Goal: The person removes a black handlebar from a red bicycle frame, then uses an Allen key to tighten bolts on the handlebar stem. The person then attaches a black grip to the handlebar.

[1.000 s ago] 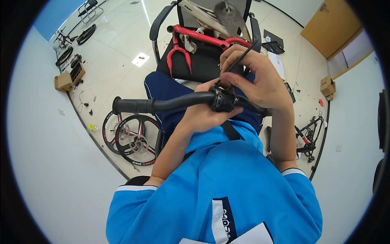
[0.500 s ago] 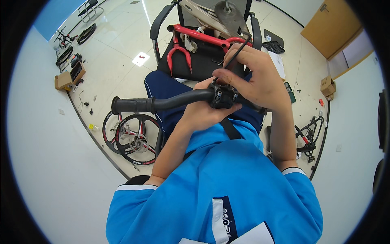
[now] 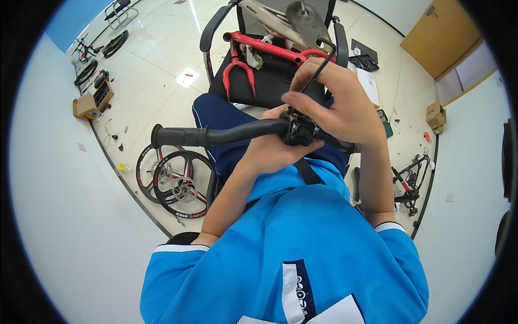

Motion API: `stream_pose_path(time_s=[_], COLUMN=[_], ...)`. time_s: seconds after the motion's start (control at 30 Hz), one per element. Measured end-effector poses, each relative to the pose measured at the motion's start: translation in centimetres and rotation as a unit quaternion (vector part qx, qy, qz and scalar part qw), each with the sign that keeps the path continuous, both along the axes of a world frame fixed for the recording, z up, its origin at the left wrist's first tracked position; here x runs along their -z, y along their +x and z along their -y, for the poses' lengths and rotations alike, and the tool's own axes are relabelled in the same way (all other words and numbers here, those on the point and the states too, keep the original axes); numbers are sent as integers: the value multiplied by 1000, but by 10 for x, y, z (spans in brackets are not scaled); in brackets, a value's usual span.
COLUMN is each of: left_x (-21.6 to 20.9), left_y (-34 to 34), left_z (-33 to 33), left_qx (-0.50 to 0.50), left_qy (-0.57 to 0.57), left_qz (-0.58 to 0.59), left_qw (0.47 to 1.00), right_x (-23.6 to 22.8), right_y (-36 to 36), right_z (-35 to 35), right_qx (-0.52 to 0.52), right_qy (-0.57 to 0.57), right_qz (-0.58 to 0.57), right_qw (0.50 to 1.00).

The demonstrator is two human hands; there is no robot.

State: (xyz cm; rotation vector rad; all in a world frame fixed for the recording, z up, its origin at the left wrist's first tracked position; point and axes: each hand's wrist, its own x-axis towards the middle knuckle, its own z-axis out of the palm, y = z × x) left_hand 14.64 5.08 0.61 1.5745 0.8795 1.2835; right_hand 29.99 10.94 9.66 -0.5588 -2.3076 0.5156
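A black handlebar (image 3: pixel 245 131) with a ribbed grip on its left end lies across my lap. My left hand (image 3: pixel 275 154) is wrapped from below around the black stem clamp (image 3: pixel 299 129) at its middle; several bolts show on the clamp's face. My right hand (image 3: pixel 340 105) pinches a long black hex key (image 3: pixel 318 73) between thumb and fingers above the clamp. The key's bent end points up and away. Its lower end reaches the far side of the clamp, partly hidden by my thumb, so I cannot tell if it sits in a bolt.
A black chair (image 3: pixel 216 86) right ahead holds a red bicycle frame with fork (image 3: pixel 264 47) and a beige frame (image 3: pixel 270 21). Two bicycle wheels (image 3: pixel 183 186) lie at the left. A black bike frame (image 3: pixel 410 183) lies at the right; an open cardboard box (image 3: pixel 86 106) stands by the left wall.
The handlebar and clamp have shifted slightly to the right and tipped a little. The hex key's bent end has swung slightly right; both hands keep their hold.
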Motion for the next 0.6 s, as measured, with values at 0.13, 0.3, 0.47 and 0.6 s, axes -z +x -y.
stream_pose_path(time_s=[0.13, 0.3, 0.47, 0.6], left_x=[-1, 2, 0, 4], left_y=[0, 0, -1, 1], left_z=[-2, -4, -4, -3], left_qx=[5, -1, 3, 2], left_qy=[11, 32, 29, 33], left_qz=[20, 15, 11, 21], left_qw=[1000, 999, 1000, 999], right_x=[2, 3, 2, -1], right_y=[2, 3, 10, 11], right_z=[-5, -9, -13, -13], right_qx=[7, -41, -72, -87], right_qy=[6, -8, -45, -40], right_qz=[27, 20, 26, 27], right_qw=[1000, 999, 996, 995])
